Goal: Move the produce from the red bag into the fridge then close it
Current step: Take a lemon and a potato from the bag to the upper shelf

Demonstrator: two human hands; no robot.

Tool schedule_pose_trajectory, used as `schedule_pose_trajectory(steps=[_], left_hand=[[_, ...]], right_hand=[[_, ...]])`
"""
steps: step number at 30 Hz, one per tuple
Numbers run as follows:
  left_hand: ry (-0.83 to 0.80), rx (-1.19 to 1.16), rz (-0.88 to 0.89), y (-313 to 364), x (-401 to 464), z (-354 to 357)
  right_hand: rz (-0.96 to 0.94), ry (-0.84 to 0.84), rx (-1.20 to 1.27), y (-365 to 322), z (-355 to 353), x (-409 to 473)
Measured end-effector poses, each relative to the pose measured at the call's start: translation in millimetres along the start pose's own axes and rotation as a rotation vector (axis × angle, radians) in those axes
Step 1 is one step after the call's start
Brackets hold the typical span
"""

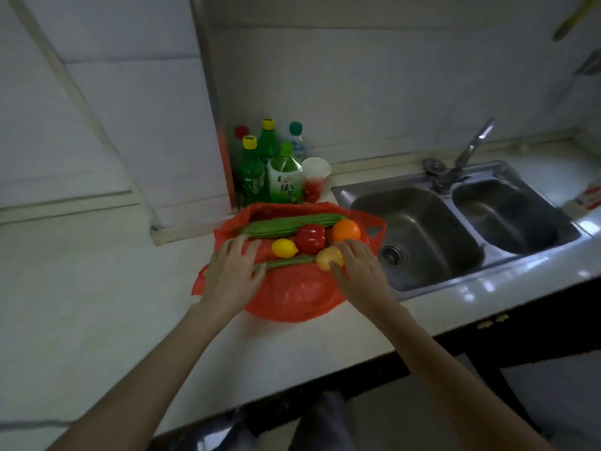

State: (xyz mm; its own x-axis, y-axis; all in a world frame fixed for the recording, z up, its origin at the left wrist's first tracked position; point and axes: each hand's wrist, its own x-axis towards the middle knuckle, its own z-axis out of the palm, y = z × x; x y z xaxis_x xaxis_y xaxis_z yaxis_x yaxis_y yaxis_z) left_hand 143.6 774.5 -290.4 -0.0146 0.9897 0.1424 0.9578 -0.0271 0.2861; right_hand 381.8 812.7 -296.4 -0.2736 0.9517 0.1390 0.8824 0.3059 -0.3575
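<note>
Bottles point(266, 167), a cup point(314, 179) and a sink point(422, 236) are standing beyond the fingertips.
The red bag point(292, 294) is lying open under both hands: the left hand point(232, 276) is resting spread on it, the right hand point(356, 271) is gripping a yellow fruit point(327, 257) beside a lemon point(284, 248), pepper point(310, 238) and orange point(346, 230).

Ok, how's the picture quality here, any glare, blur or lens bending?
Head view: dim overall, with bright glare on the sink rim; wide-angle bending curves the counter edge; edges look soft and slightly blurred, yet the produce in the red bag stays recognisable.
</note>
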Motion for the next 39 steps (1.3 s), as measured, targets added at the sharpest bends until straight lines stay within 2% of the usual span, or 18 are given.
schedule_pose_trajectory(steps=[4,11,16,29,39], left_hand=[[0.015,0.025,-0.128,27.6,16.9,27.9],[-0.057,0.05,-0.339,53.7,30.2,70.1],[-0.088,0.031,-0.415,58.4,43.2,90.5],[-0.198,-0.088,-0.319,20.5,80.7,122.5],[-0.306,-0.139,-0.172,0.1,104.0,137.9]], right_hand=[[-0.086,-0.089,0.039,43.4,10.6,30.3],[-0.247,-0.269,0.126,84.5,40.2,60.5],[-0.303,-0.372,0.043,94.0,58.5,76.2],[-0.261,-0.346,-0.007,90.6,69.8,78.8],[-0.132,-0.184,0.065,73.7,46.8,67.2]])
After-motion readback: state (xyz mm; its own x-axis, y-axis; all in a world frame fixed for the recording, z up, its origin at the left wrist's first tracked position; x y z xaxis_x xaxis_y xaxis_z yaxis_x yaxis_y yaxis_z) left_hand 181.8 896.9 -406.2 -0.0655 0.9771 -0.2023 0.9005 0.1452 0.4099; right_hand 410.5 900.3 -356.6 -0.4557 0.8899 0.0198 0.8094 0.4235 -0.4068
